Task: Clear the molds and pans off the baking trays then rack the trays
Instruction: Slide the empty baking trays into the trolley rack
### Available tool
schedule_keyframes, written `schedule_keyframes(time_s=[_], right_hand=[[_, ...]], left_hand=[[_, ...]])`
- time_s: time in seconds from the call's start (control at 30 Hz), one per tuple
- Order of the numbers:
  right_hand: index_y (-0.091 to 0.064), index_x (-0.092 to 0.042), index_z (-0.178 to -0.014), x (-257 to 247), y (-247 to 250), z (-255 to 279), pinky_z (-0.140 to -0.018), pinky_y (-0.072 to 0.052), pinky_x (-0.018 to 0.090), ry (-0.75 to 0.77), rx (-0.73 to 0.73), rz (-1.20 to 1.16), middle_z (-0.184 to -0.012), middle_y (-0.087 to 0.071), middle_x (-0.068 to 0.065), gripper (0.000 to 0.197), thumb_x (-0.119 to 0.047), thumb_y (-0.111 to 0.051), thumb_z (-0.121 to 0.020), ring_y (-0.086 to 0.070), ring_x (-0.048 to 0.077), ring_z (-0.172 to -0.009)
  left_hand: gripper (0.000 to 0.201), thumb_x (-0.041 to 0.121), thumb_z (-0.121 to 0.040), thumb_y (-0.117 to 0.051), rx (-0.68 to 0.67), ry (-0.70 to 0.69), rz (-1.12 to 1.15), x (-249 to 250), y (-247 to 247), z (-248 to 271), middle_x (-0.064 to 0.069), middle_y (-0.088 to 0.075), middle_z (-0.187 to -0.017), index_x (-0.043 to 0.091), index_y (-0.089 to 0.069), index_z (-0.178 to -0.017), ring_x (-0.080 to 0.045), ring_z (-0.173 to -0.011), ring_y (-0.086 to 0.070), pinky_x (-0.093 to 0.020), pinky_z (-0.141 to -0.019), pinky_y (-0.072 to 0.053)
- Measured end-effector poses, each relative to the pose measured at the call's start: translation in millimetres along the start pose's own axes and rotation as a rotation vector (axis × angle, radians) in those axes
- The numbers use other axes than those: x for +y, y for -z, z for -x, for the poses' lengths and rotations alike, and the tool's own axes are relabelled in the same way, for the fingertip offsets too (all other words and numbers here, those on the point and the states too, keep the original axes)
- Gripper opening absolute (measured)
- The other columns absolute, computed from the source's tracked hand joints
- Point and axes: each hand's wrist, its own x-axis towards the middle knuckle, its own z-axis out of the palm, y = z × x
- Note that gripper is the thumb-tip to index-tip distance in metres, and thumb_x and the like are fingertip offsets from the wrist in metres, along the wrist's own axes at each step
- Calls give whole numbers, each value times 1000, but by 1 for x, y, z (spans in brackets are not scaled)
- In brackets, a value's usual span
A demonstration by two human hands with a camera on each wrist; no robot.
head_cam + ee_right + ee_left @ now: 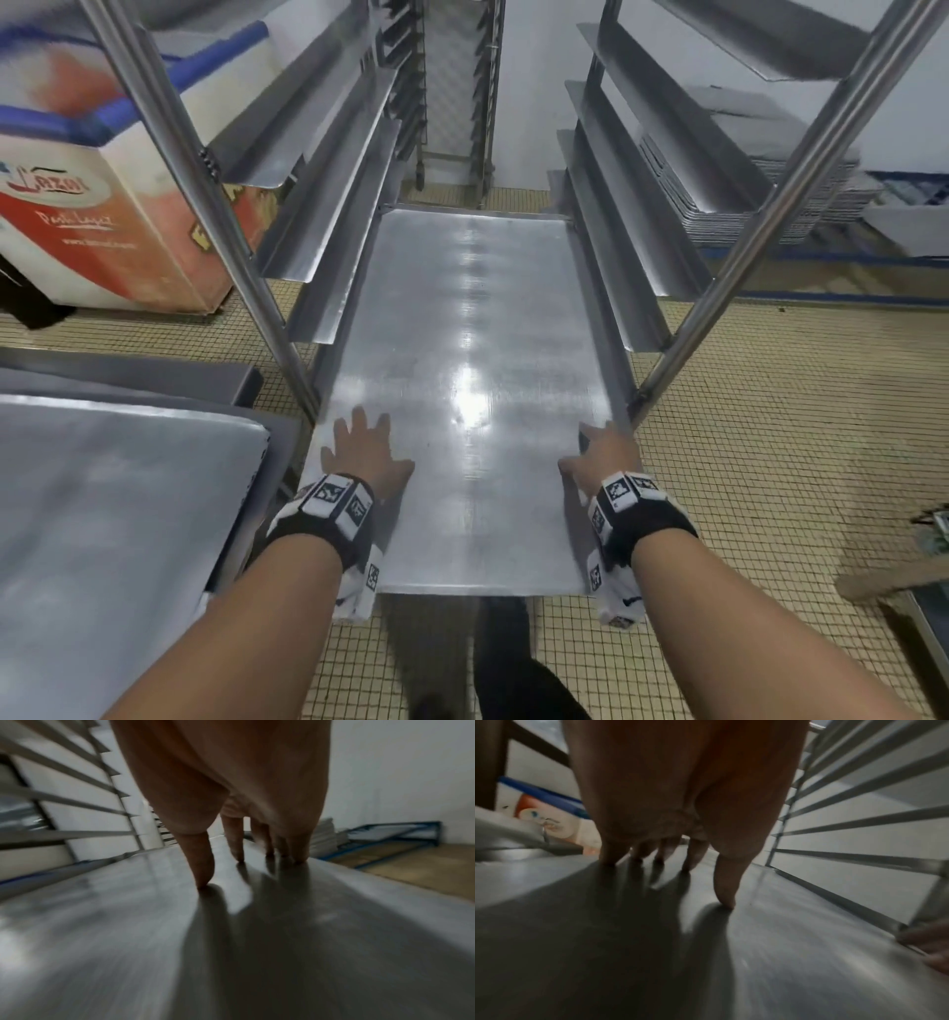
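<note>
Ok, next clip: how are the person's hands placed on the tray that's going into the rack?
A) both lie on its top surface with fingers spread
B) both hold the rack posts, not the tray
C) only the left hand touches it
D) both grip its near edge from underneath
A: the left hand and right hand both lie on top of the tray, fingers straight and fingertips down on the metal, as both wrist views also show.

The baking tray (477, 329) is brushed metal with a glossy glare; the rack (328, 205) is smooth steel; the floor (770, 462) is small matt tiles
</note>
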Motion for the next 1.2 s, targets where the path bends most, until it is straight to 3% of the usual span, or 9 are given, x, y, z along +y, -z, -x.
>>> schedule_keyframes(time_s=[0.1, 0.17, 0.27, 0.37, 0.43, 0.6, 0.73, 0.87, 1.2], right_hand=[[-51, -19, -133, 11, -16, 25, -106, -40, 43, 166, -34, 62, -148, -36, 9, 50, -33, -61, -86, -36, 30, -134], [-40, -24, -145, 19, -25, 42, -114, -32, 46, 247, -66, 40, -157, -24, 8, 62, -41, -59, -89, -24, 31, -143], [-25, -29, -153, 30, -34, 64, -122, -8, 49, 345, -118, 51, -164, -5, 2, 82, -61, -58, -85, -1, 27, -151], [-14, -33, -156, 40, -40, 76, -120, 7, 51, 445, -177, 95, -164, 9, -2, 116, -87, -56, -62, 14, 24, -150], [-5, -34, -156, 45, -41, 77, -119, 9, 54, 492, -201, 154, -163, 16, -3, 132, -93, -56, -50, 21, 23, -148], [5, -34, -155, 42, -42, 67, -118, 11, 56, 517, -252, 223, -160, 25, -1, 143, -87, -67, -44, 30, 26, -145], [7, -31, -155, 33, -35, 57, -118, 12, 55, 523, -248, 280, -160, 25, 2, 139, -70, -79, -53, 30, 29, -144], [5, -25, -155, 19, -27, 45, -119, 4, 58, 535, -198, 347, -162, 19, 5, 126, -48, -83, -67, 23, 34, -147], [-15, -17, -154, -9, -2, -8, -120, -4, 59, 552, -190, 359, -163, 0, 7, 109, -39, -82, -72, 8, 38, -149]], left_hand=[[108, 65, -79, -68, -122, -152, -54, -7, -7, 26, -4, 16, -167, 33, -3, -160, -36, -153, 11, -65, -119, -8], [136, 81, -57, -71, -211, -217, -114, -10, -11, 44, 0, 27, -164, 39, 8, -158, -34, -151, 21, -70, -116, -1], [167, 87, -27, -74, -282, -267, -265, -10, -19, 64, 3, 41, -156, 39, 26, -152, -33, -145, 34, -77, -110, 4], [167, 80, -35, -81, -256, -277, -349, -5, -22, 72, 1, 42, -156, 33, 27, -152, -35, -145, 33, -79, -109, 1], [159, 75, -45, -83, -234, -276, -381, -3, -24, 72, -2, 39, -158, 30, 25, -153, -38, -147, 29, -80, -109, -3], [157, 74, -50, -82, -216, -297, -405, -5, -25, 64, -5, 39, -158, 26, 25, -154, -43, -146, 29, -81, -108, -4], [153, 69, -51, -83, -216, -298, -396, 1, -16, 52, -4, 34, -160, 26, 20, -156, -43, -147, 26, -79, -110, -6], [147, 67, -54, -82, -201, -305, -388, 8, -5, 38, -2, 27, -163, 25, 14, -157, -41, -149, 22, -76, -112, -7], [134, 58, -56, -81, -172, -299, -364, 31, 24, -13, -2, 11, -166, 24, 0, -158, -41, -151, 12, -74, -114, -14]])
